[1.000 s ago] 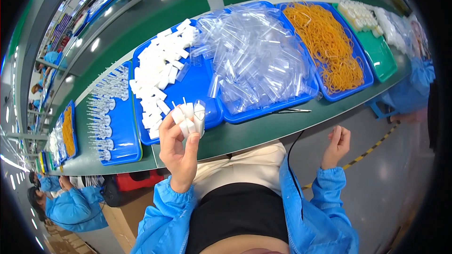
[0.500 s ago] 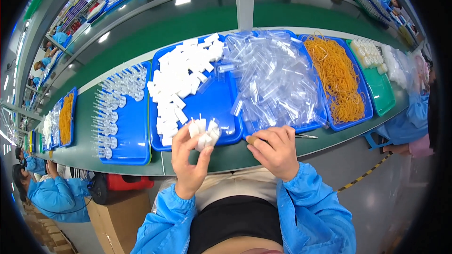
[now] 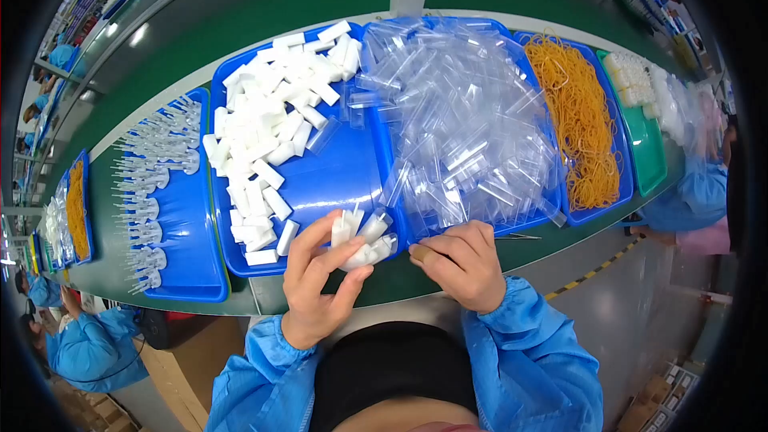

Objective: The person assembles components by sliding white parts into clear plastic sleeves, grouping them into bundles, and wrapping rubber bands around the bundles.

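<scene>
My left hand [image 3: 324, 276] holds a small clear-and-white cluster [image 3: 368, 244] between thumb and fingers, with several white blocks standing on it. A clear plastic sleeve seems to sit around at least one block. To the right, my right hand [image 3: 460, 264] is closed over the near edge of the tray of sleeves, thumb against curled fingers. A tan covering wraps one of its fingertips. Whatever that pinch holds, if anything, is hidden. Loose white blocks [image 3: 276, 112] lie in a blue tray [image 3: 320, 184] beyond my left hand. Clear plastic sleeves [image 3: 468, 128] are heaped in the neighbouring tray.
At left, a blue tray [image 3: 188, 232] holds rows of clear pronged pieces [image 3: 148, 208]. Orange rubber bands [image 3: 572, 112] fill a tray at right, beside a green tray [image 3: 646, 152]. Tweezers [image 3: 520, 237] lie near the bench edge. Other people in blue sit at both sides.
The view has shifted and tilted closer to the trays. My left hand still holds the cluster, now turned so its blocks fan toward the right hand. The right hand remains closed.
</scene>
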`<state>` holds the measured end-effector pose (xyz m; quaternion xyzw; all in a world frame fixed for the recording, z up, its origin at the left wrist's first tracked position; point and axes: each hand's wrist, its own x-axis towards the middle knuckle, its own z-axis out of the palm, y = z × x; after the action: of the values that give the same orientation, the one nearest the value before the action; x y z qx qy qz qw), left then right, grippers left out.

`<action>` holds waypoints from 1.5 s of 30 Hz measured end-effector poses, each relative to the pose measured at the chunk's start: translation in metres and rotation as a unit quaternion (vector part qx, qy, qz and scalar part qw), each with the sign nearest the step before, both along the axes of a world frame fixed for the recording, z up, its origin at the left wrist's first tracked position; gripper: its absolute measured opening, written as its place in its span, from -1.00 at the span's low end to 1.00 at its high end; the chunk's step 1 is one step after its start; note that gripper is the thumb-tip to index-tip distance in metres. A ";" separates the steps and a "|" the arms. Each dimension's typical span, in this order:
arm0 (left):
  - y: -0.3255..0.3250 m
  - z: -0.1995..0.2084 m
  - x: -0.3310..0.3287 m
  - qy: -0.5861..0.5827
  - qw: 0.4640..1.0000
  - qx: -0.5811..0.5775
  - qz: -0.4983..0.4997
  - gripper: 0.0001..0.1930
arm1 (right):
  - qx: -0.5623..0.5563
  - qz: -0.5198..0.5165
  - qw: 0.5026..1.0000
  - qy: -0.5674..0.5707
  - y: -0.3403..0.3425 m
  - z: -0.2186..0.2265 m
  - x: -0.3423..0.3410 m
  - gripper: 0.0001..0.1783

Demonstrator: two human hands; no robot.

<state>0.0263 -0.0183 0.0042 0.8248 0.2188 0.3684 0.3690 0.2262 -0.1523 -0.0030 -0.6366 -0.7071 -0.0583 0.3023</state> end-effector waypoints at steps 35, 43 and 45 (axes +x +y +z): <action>-0.027 0.027 0.039 -0.013 0.986 -0.144 -0.089 -0.71 | 0.056 0.018 0.848 0.527 0.004 0.044 0.006 -0.50; -0.031 0.022 0.041 -0.032 0.977 -0.190 -0.087 -0.72 | 0.105 -0.028 0.916 0.385 0.005 0.031 0.001 -0.50; -0.031 0.022 0.040 -0.033 0.976 -0.195 -0.086 -0.73 | 0.121 -0.038 0.907 0.401 0.006 0.030 -0.002 -0.51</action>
<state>0.0668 -0.0490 0.0262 0.7399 0.2025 0.3126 0.5602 0.2243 -0.1463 0.0267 -0.5908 -0.4893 0.1050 0.6328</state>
